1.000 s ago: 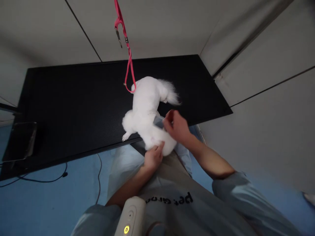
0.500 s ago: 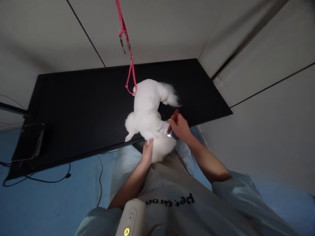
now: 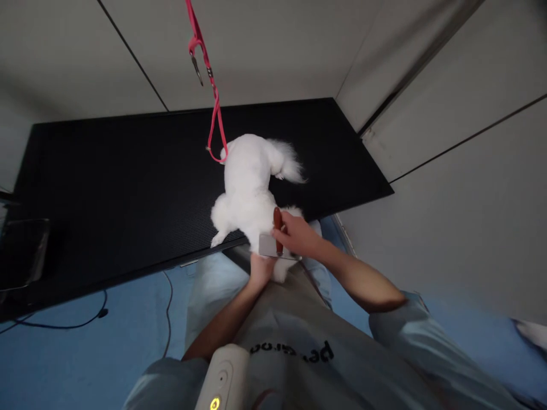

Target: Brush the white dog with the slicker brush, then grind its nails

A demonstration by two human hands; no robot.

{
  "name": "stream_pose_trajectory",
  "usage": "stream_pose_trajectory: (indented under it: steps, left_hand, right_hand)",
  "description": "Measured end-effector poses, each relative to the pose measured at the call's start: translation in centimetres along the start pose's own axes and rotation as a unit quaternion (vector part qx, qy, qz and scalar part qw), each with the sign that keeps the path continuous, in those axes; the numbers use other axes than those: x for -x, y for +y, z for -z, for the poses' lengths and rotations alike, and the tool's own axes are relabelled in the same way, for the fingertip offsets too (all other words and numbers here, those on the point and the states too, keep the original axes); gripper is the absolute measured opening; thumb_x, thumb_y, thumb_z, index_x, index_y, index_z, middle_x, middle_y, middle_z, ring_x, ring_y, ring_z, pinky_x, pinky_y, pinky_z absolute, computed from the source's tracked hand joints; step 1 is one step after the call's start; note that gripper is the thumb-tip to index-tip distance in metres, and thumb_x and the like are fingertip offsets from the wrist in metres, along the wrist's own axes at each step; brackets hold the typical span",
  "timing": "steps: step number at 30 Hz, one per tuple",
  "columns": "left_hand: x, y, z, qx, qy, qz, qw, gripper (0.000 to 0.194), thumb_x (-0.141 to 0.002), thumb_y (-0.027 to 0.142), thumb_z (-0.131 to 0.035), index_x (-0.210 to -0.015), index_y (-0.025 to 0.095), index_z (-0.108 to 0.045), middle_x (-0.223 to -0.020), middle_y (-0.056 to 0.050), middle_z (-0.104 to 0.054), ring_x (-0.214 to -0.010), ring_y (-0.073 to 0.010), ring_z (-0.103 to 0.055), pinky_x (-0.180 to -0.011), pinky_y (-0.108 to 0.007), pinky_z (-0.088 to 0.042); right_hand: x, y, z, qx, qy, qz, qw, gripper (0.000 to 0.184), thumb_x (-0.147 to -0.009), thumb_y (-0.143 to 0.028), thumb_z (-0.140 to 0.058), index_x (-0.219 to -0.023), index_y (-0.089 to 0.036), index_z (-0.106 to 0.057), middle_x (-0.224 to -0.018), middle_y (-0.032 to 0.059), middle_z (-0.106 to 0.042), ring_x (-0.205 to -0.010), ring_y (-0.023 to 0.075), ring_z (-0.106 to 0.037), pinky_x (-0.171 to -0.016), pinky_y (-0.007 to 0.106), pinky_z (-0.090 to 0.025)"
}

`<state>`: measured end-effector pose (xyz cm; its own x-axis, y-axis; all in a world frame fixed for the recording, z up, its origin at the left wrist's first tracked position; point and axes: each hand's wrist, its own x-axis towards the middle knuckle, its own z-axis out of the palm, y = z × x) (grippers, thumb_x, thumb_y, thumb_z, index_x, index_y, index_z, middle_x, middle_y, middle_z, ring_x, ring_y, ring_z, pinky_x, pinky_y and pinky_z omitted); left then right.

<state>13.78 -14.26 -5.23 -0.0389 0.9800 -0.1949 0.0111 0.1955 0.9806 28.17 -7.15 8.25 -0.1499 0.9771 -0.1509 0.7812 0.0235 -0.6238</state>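
Note:
A white dog with clipped fur lies on the black table, its head end hanging over the near edge against my apron. My right hand grips the reddish-brown handle of a slicker brush. The brush's flat rectangular head rests over the fur of the dog's head, with the handle upright. Just below the brush, my left hand holds the dog's head from underneath; its fingertips are hidden behind the brush and fur.
A pink leash loop with a metal clip hangs beside the dog's back. The black table has a dark tray-like object at its left end. A white device with a yellow light is at my chest. Cables lie on the blue floor.
My right hand has brought the brush leftward and down from the side of the head to over the fur near my left hand. My left hand has shifted slightly lower beneath the head.

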Motion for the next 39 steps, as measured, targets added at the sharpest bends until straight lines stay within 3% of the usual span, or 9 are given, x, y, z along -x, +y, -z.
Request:
stream_pose_trajectory:
  steps: [5, 10, 14, 19, 24, 30, 33, 37, 39]
  left_hand:
    - [0.0, 0.6, 0.2, 0.009, -0.010, 0.037, 0.999, 0.041, -0.062, 0.019, -0.070, -0.103, 0.012, -0.064, -0.101, -0.012, -0.069, -0.101, -0.0286, -0.063, -0.095, -0.044, -0.049]
    - [0.0, 2.0, 0.2, 0.035, -0.015, 0.087, 0.995, 0.035, -0.057, 0.022, -0.072, -0.091, 0.013, -0.065, -0.088, -0.009, -0.071, -0.085, -0.0257, -0.066, -0.083, -0.041, -0.054]
    - [0.1, 3.0, 0.2, 0.126, -0.025, 0.090, 0.988, 0.045, -0.058, 0.024, -0.075, -0.100, 0.014, -0.065, -0.096, -0.008, -0.071, -0.091, -0.0239, -0.065, -0.087, -0.037, -0.052]
    - [-0.2, 3.0, 0.2, 0.125, -0.005, 0.123, 0.984, 0.034, -0.050, 0.021, -0.079, -0.082, 0.015, -0.066, -0.081, -0.006, -0.070, -0.086, -0.0252, -0.065, -0.084, -0.037, -0.051]
    - [-0.3, 3.0, 0.7, 0.146, -0.046, 0.107, 0.982, 0.045, -0.058, 0.025, -0.077, -0.100, 0.013, -0.067, -0.096, -0.009, -0.071, -0.090, -0.0242, -0.065, -0.086, -0.035, -0.050]
    - [-0.6, 2.1, 1.5, 0.135, -0.075, 0.116, 0.981, 0.043, -0.055, 0.032, -0.080, -0.093, 0.014, -0.068, -0.090, -0.007, -0.071, -0.086, -0.0228, -0.065, -0.085, -0.033, -0.050]
    - [-0.6, 1.3, 1.2, 0.188, 0.007, 0.165, 0.968, 0.053, -0.059, 0.047, -0.077, -0.098, 0.013, -0.067, -0.098, -0.010, -0.071, -0.094, -0.0232, -0.064, -0.087, -0.032, -0.049]
    - [-0.5, 1.1, 0.5, 0.253, 0.149, 0.250, 0.923, 0.056, -0.072, 0.059, -0.062, -0.101, 0.011, -0.064, -0.104, -0.012, -0.069, -0.099, -0.0234, -0.064, -0.086, -0.032, -0.050]
    - [-0.4, 1.6, 0.2, 0.245, 0.150, 0.239, 0.928, 0.052, -0.071, 0.053, -0.066, -0.102, 0.011, -0.064, -0.103, -0.011, -0.070, -0.098, -0.0232, -0.065, -0.085, -0.031, -0.051]
  right_hand:
    - [-0.9, -0.9, 1.5, 0.048, 0.130, -0.043, 0.989, 0.026, -0.090, -0.038, -0.043, -0.104, -0.017, -0.051, -0.087, 0.0090, -0.066, -0.077, 0.0213, -0.062, -0.069, 0.032, -0.043]
    - [-0.8, -2.2, 1.0, 0.076, -0.055, 0.024, 0.995, 0.021, -0.084, -0.036, -0.055, -0.094, -0.017, -0.053, -0.078, 0.0059, -0.065, -0.069, 0.0194, -0.060, -0.063, 0.029, -0.041]
    - [-1.0, -2.2, 1.3, 0.050, 0.119, -0.001, 0.992, 0.020, -0.090, -0.035, -0.044, -0.100, -0.018, -0.050, -0.088, 0.0080, -0.065, -0.077, 0.0197, -0.061, -0.068, 0.030, -0.042]
    - [-1.1, -2.3, 0.8, 0.060, -0.051, 0.055, 0.995, 0.018, -0.084, -0.037, -0.054, -0.088, -0.019, -0.051, -0.077, 0.0051, -0.064, -0.069, 0.0188, -0.059, -0.062, 0.028, -0.041]
    - [-1.3, -1.9, 1.1, 0.054, 0.116, 0.005, 0.992, 0.019, -0.089, -0.036, -0.046, -0.097, -0.019, -0.050, -0.088, 0.0083, -0.066, -0.078, 0.0205, -0.061, -0.068, 0.030, -0.043]
    - [-1.1, -0.8, 1.5, 0.020, 0.045, 0.006, 0.999, 0.018, -0.084, -0.036, -0.054, -0.089, -0.019, -0.050, -0.077, 0.0062, -0.065, -0.068, 0.0199, -0.061, -0.063, 0.030, -0.043]
    - [-0.8, -0.3, 1.5, -0.014, 0.153, -0.009, 0.988, 0.018, -0.087, -0.036, -0.048, -0.095, -0.020, -0.049, -0.087, 0.0078, -0.066, -0.075, 0.0196, -0.062, -0.066, 0.031, -0.045]
    - [-0.3, 0.5, 0.9, -0.059, 0.036, 0.004, 0.998, 0.017, -0.083, -0.035, -0.055, -0.089, -0.020, -0.049, -0.076, 0.0036, -0.065, -0.063, 0.0169, -0.060, -0.060, 0.029, -0.044]
    - [-0.1, 1.0, 0.9, -0.090, 0.095, -0.020, 0.991, 0.017, -0.086, -0.035, -0.050, -0.093, -0.020, -0.049, -0.075, 0.0035, -0.065, -0.064, 0.0168, -0.061, -0.062, 0.029, -0.045]
